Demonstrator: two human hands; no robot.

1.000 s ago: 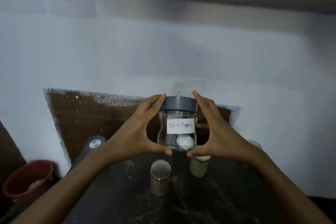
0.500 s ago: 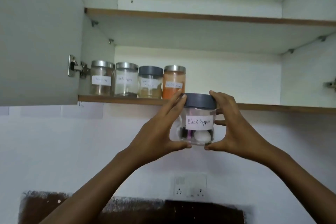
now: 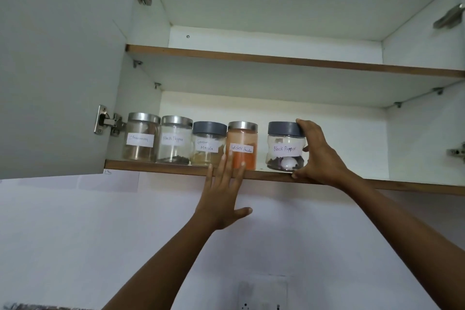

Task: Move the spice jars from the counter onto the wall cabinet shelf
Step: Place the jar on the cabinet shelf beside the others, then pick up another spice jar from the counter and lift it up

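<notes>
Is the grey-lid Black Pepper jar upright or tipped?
Upright: the grey-lidded Black Pepper jar sits base-down on the lower shelf, lid on top; the right hand grips it.

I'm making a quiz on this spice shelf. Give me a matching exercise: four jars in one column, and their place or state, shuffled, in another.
1. Cinnamon jar
2. Garam Masala jar
3. Red Chilli Powder jar
4. grey-lidded Black Pepper jar

A. gripped by the right hand
B. leftmost on the shelf
C. grey lid, third from the left
D. holds orange powder

Pairs: 1-B, 2-C, 3-D, 4-A.
</notes>
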